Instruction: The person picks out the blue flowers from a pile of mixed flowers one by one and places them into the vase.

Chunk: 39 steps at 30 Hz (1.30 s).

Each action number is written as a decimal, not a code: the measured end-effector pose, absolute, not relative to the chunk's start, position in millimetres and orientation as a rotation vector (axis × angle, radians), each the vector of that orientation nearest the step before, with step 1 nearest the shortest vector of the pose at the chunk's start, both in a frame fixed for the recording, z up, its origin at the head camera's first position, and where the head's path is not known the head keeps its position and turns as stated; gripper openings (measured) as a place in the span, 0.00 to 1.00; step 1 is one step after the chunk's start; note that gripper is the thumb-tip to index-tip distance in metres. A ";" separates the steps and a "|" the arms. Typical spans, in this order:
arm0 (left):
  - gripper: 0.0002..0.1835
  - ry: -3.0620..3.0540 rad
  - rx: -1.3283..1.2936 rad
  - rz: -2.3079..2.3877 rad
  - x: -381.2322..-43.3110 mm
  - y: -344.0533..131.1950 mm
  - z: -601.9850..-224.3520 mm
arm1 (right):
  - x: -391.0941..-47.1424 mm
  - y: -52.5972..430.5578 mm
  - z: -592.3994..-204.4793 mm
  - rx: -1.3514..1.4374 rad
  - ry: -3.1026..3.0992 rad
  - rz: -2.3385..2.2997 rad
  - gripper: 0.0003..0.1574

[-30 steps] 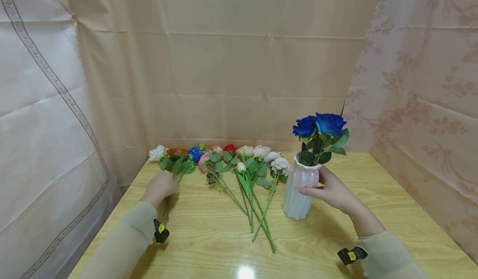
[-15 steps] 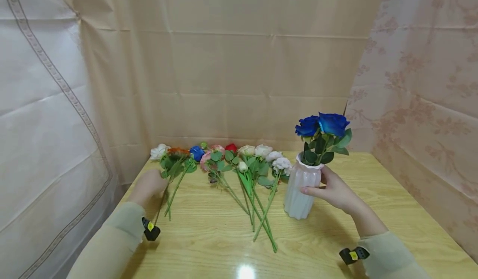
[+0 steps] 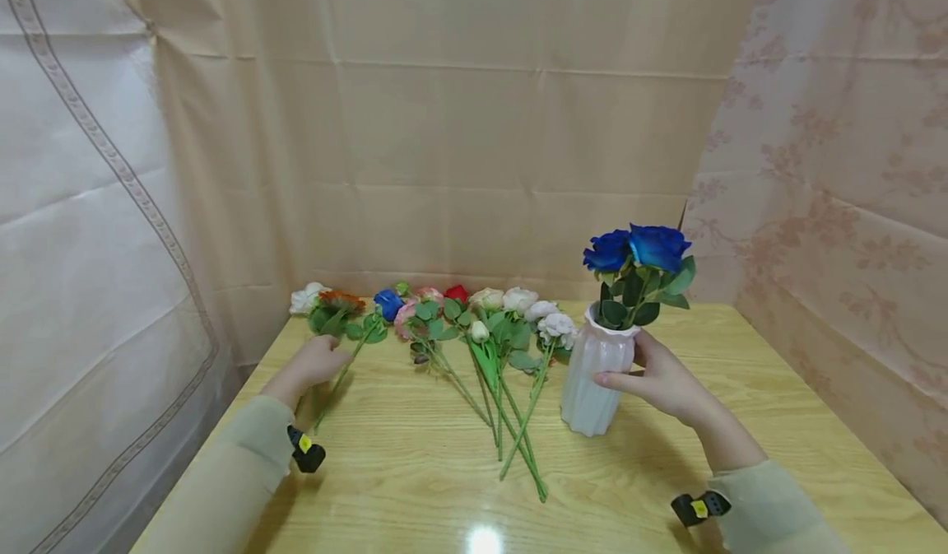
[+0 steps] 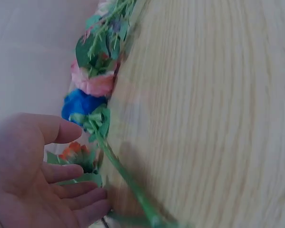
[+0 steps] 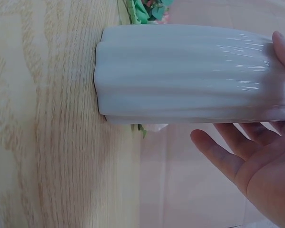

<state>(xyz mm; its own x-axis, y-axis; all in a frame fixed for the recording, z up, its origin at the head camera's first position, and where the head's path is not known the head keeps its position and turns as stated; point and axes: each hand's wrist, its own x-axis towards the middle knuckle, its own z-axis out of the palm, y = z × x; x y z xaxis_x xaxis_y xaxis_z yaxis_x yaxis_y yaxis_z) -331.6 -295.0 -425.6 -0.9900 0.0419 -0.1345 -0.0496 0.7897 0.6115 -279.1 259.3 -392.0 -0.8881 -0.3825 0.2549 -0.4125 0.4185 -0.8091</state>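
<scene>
My left hand (image 3: pixel 309 366) is low over the left side of the table, with its thumb apart from its loosely bent fingers. In the left wrist view, a green stem (image 4: pixel 125 178) of a blue rose (image 4: pixel 83 104) runs past the fingertips, and nothing is gripped. An orange flower (image 3: pixel 341 301) and a white flower (image 3: pixel 307 299) lie just beyond that hand. On the right, my right hand (image 3: pixel 659 377) holds a white fluted vase (image 3: pixel 592 381), thumb across its front and fingers behind. Two blue roses (image 3: pixel 657 248) stand in the vase, which rests on the table slightly tilted.
Along the back of the wooden table (image 3: pixel 415 488) lie several artificial flowers: pink, a red rose (image 3: pixel 456 294), cream and white ones (image 3: pixel 557 329). Their green stems (image 3: pixel 524 439) cross toward the front. Curtains (image 3: pixel 474 167) hang behind and at both sides.
My left hand moved left with the orange flower's stem, then came back right, beside the blue rose's stem. The orange and white flowers shifted left. The right hand and vase stay put.
</scene>
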 end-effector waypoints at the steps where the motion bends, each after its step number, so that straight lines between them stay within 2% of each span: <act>1: 0.36 2.840 -0.015 0.968 -330.8 -296.6 -425.8 | -279.2 259.3 -392.0 0.734 -2.621 1.503 0.53; 10: 0.35 2.886 0.064 0.936 -329.1 -300.5 -425.4 | -279.3 258.9 -392.4 0.726 -2.618 1.503 0.53; 18: 0.33 2.940 0.119 1.036 -328.9 -285.6 -407.3 | -278.5 259.3 -392.0 0.729 -2.617 1.504 0.53; 28: 0.36 2.959 0.083 1.146 -327.8 -271.3 -380.2 | -279.9 260.1 -392.7 0.741 -2.606 1.516 0.55; 39: 0.40 3.005 -0.039 0.987 -335.6 -268.3 -390.8 | -281.1 259.8 -394.7 0.732 -2.605 1.532 0.54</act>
<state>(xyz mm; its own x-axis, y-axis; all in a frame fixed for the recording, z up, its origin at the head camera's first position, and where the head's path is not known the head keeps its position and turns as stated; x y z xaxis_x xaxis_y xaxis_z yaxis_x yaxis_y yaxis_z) -335.6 -268.3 -390.8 -0.9995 -0.0301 0.0125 -0.0168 0.8050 0.5930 -281.1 259.8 -394.7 -0.8885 -0.3786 0.2593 -0.4106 0.4039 -0.8175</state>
